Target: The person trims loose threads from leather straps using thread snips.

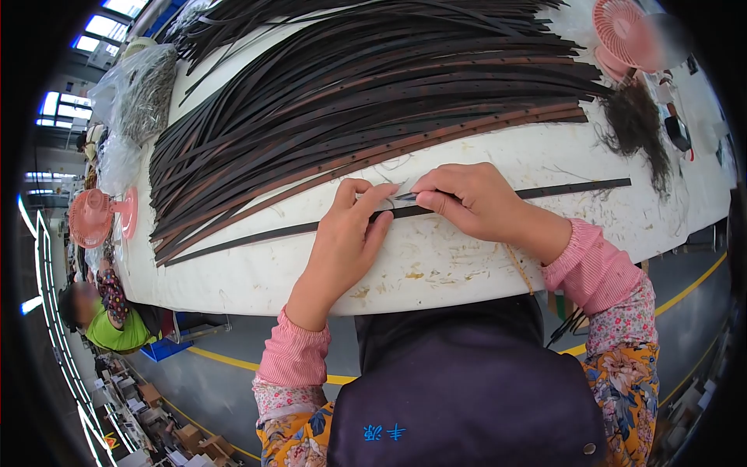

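A long dark leather-like strip point(576, 187) lies across the front of the white table, running under both of my hands. Over its middle, my left hand point(346, 229) is closed, with thumb and index finger pinching around the strip. To its right, my right hand point(471, 204) is closed too, fingertips pressed together just above the strip. Between the fingertips shows a small pale, thin piece point(406, 187) with a dark sliver; its kind is too small to make out. The fingers hide part of the strip.
A large heap of dark and brown strips point(373, 101) covers the table point(436, 292) behind my hands. Pink fans point(91, 218) stand at both ends. Dark loose threads point(634, 121) lie at right, a plastic bag point(144, 93) at left. A person in green point(117, 331) sits beyond the left edge.
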The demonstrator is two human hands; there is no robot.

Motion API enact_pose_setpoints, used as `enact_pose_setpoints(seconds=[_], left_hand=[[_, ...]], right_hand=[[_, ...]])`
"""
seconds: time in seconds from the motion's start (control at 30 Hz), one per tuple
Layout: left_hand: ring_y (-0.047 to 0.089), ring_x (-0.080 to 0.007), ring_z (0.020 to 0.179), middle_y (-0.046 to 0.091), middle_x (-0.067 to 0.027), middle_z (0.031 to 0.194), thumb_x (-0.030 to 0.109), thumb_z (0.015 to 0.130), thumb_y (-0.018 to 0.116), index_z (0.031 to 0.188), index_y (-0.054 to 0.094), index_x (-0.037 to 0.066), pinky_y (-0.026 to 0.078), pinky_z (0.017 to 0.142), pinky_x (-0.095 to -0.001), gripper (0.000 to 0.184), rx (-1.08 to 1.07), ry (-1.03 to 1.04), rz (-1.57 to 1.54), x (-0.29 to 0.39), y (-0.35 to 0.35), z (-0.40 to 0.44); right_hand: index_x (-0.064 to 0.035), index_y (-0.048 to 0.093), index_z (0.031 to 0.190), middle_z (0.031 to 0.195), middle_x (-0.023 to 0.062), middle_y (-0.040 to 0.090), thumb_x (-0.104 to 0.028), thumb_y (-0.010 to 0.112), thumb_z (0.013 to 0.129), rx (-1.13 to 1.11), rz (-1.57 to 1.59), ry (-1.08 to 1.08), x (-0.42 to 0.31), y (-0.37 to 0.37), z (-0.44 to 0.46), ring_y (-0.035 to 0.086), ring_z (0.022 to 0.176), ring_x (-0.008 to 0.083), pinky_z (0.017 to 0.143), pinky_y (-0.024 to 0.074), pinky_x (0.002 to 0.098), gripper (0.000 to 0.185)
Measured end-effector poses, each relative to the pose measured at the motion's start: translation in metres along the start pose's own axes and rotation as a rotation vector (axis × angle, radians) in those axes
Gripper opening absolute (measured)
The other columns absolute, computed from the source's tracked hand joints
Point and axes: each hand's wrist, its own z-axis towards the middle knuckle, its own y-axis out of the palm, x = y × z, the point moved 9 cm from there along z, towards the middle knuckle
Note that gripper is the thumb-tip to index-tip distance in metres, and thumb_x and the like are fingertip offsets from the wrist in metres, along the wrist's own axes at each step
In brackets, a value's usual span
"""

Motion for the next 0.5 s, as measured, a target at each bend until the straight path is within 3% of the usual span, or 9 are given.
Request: enact_pose_setpoints(seconds=[0.23, 0.33, 0.4, 0.43, 0.5], left_hand=[[0.061, -0.0252, 0.076, 0.061, -0.0129, 0.101, -0.002, 0.097, 0.066, 0.11, 0.065, 0.0, 0.05, 0.069, -0.0348, 0.014, -0.148, 0.063, -0.003, -0.018, 0.011, 0.012], [0.061, -0.0258, 0.075, 0.06, -0.0131, 0.098, -0.001, 0.1, 0.061, 0.105, 0.058, -0.001, 0.05, 0.069, -0.0353, 0.006, -0.085, 0.116, 0.174, -0.013, 0.013, 0.01], [0.065, -0.0335, 0.083, 0.059, -0.016, 0.099, 0.001, 0.103, 0.056, 0.105, 0.054, 0.001, 0.053, 0.073, -0.0437, 0.003, 0.026, 0.079, 0.15, -0.019, 0.003, 0.01], [0.065, -0.0335, 0.083, 0.059, -0.016, 0.099, 0.001, 0.103, 0.056, 0.105, 0.054, 0.001, 0.053, 0.073, -0.0437, 0.003, 0.025, 0.077, 0.151, -0.021, 0.002, 0.009], [0.065, -0.0289, 0.082, 0.059, -0.0154, 0.103, 0.001, 0.104, 0.054, 0.106, 0.053, 0.001, 0.053, 0.073, -0.042, 0.003, 0.105, -0.239, -0.115, -0.056, -0.009, 0.003]], right_hand=[[-0.0109, 0.074, 0.102, 0.085, 0.0087, 0.073, -0.03, 0.067, 0.102, 0.011, 0.015, 0.002, 0.0, -0.003, -0.001, 0.07, 0.077, 0.0303, 0.068, 0.0537, 0.0404, 0.02], [-0.0105, 0.073, 0.102, 0.087, 0.0088, 0.074, -0.03, 0.067, 0.102, -0.017, 0.004, 0.018, 0.001, -0.002, -0.001, 0.071, 0.078, 0.0303, 0.068, 0.054, 0.0404, 0.021], [-0.0104, 0.073, 0.103, 0.088, 0.0088, 0.074, -0.031, 0.066, 0.102, -0.02, 0.0, 0.015, 0.001, -0.002, -0.001, 0.071, 0.079, 0.0302, 0.069, 0.0542, 0.0404, 0.022], [-0.0103, 0.073, 0.103, 0.089, 0.0089, 0.074, -0.031, 0.066, 0.103, -0.024, -0.006, 0.012, 0.0, -0.001, -0.001, 0.071, 0.08, 0.0301, 0.069, 0.0544, 0.0404, 0.022], [-0.0102, 0.073, 0.104, 0.09, 0.0088, 0.074, -0.032, 0.065, 0.103, -0.031, -0.009, 0.021, 0.0, -0.002, -0.001, 0.071, 0.081, 0.0301, 0.069, 0.0546, 0.0404, 0.023]])
